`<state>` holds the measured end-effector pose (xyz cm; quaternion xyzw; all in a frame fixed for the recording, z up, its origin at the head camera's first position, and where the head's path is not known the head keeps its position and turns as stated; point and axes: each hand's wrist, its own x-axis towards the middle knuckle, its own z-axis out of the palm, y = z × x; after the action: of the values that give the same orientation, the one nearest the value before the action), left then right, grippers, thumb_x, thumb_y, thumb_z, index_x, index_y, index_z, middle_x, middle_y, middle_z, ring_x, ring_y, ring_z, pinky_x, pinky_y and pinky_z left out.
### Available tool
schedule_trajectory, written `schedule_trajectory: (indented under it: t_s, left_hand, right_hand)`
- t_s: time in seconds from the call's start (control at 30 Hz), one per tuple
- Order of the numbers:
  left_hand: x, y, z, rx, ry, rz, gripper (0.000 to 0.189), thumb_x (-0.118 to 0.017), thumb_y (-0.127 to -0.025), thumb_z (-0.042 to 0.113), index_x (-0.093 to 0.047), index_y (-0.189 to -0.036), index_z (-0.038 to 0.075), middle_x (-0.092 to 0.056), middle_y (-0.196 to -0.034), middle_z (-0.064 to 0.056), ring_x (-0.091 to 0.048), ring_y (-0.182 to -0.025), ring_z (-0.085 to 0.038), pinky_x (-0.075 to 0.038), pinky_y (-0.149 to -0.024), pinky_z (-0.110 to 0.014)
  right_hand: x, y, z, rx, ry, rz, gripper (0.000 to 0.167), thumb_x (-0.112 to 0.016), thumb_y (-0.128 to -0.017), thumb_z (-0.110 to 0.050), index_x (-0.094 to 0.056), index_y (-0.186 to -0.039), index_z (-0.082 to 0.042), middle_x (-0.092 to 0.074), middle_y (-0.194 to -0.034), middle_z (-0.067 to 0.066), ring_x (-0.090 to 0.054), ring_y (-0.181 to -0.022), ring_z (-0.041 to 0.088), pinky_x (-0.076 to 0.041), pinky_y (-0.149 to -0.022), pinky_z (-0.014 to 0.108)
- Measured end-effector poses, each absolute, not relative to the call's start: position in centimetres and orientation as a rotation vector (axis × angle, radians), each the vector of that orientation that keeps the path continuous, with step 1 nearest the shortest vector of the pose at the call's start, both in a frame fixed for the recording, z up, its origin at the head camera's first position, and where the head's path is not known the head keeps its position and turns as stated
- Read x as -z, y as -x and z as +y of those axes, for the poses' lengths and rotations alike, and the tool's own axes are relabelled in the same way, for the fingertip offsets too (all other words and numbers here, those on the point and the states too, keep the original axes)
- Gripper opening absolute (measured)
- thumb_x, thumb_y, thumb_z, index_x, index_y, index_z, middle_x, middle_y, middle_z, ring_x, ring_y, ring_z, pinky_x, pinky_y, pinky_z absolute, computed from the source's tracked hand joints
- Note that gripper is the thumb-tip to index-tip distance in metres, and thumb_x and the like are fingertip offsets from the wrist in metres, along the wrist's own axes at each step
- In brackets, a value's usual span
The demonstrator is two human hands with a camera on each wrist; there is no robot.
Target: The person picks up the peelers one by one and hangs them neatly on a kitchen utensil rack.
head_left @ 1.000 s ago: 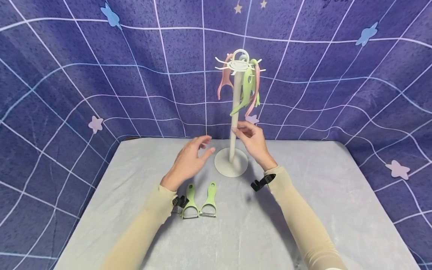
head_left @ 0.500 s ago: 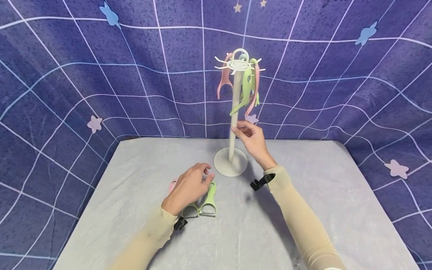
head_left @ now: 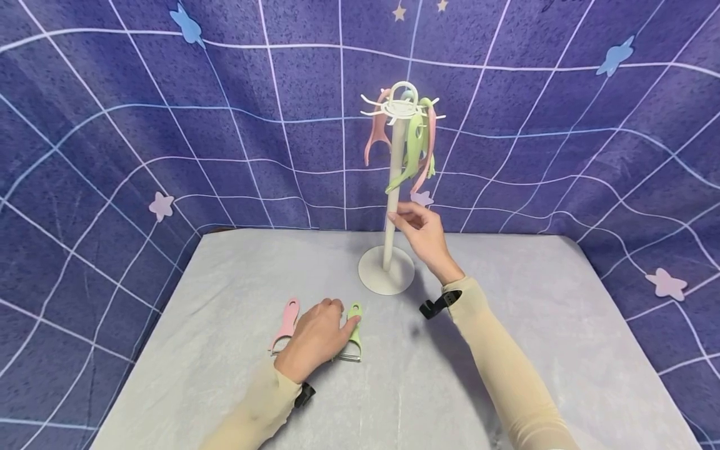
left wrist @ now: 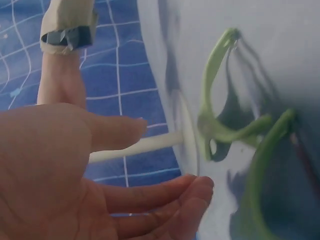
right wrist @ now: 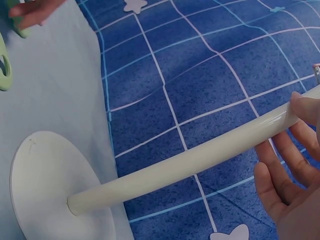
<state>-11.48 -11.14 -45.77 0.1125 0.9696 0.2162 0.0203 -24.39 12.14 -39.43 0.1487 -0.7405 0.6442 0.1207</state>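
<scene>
Pinching stand (head_left: 392,197) with right hand (head_left: 427,236); hovering above green peeler (head_left: 356,337) with left hand (head_left: 318,337), fingers wide.
Lying 7 o'clock from stand, long axis 12-to-6, handle at 12; cut-off script (head_left: 558,5) between 1 and 2.

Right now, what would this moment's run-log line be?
Left hand: over green peelers, holding nothing | Right hand: gripping stand pole | Pink peeler: lying on table
</scene>
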Motion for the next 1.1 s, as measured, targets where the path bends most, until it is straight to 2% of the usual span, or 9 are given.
schedule_trajectory:
  t_s: [0.1,0.27,0.63,0.87,1.1]
  left_hand:
    - [46.3,11.0,-10.9,-0.657,-0.365,3.026,0.040,-0.075,-0.100,0.036,-0.066,-0.085,0.000,-0.060,-0.079,-0.011,-0.064,-0.071,-0.031,-0.057,-0.067,-0.047]
    - [46.9,10.6,-10.3,-0.631,-0.375,3.071,0.043,-0.079,-0.098,0.035,-0.061,-0.073,0.004,-0.057,-0.071,-0.009,-0.060,-0.063,-0.027,-0.054,-0.058,-0.043]
    - [47.6,10.5,-9.5,-0.537,-0.454,3.186,0.043,-0.084,-0.091,0.032,-0.060,-0.067,0.005,-0.062,-0.063,-0.011,-0.064,-0.057,-0.031,-0.054,-0.051,-0.044]
    - [48.2,10.8,-9.1,-0.466,-0.447,3.217,0.043,-0.085,-0.091,0.033,-0.060,-0.068,0.005,-0.063,-0.063,-0.012,-0.065,-0.055,-0.031,-0.055,-0.048,-0.044]
    - [48.2,10.9,-9.1,-0.457,-0.448,3.195,0.043,-0.082,-0.092,0.025,-0.055,-0.063,0.009,-0.062,-0.063,-0.011,-0.065,-0.057,-0.031,-0.054,-0.049,-0.044]
  right_hand:
    - [40.5,25.3,12.3,-1.878,-0.427,-2.165,0.023,-0.073,-0.101,-0.003,-0.074,-0.122,0.009,-0.073,-0.117,0.025,-0.070,-0.093,0.011,-0.057,-0.093,0.027]
    - [41.5,26.1,12.6,-1.888,-0.441,-2.143,0.023,-0.075,-0.101,-0.007,-0.076,-0.121,0.005,-0.075,-0.115,0.021,-0.070,-0.093,0.012,-0.057,-0.092,0.027]
    - [41.5,26.0,12.6,-1.901,-0.450,-2.122,0.021,-0.077,-0.100,-0.010,-0.078,-0.118,0.002,-0.075,-0.113,0.021,-0.071,-0.092,0.012,-0.058,-0.090,0.027]
    - [41.6,26.1,12.4,-1.893,-0.451,-2.123,0.024,-0.076,-0.100,-0.006,-0.076,-0.122,0.004,-0.074,-0.117,0.025,-0.070,-0.093,0.013,-0.057,-0.092,0.029]
    - [41.5,26.1,12.4,-1.870,-0.443,-2.139,0.023,-0.075,-0.101,-0.006,-0.076,-0.122,0.005,-0.074,-0.117,0.025,-0.069,-0.093,0.013,-0.057,-0.094,0.029]
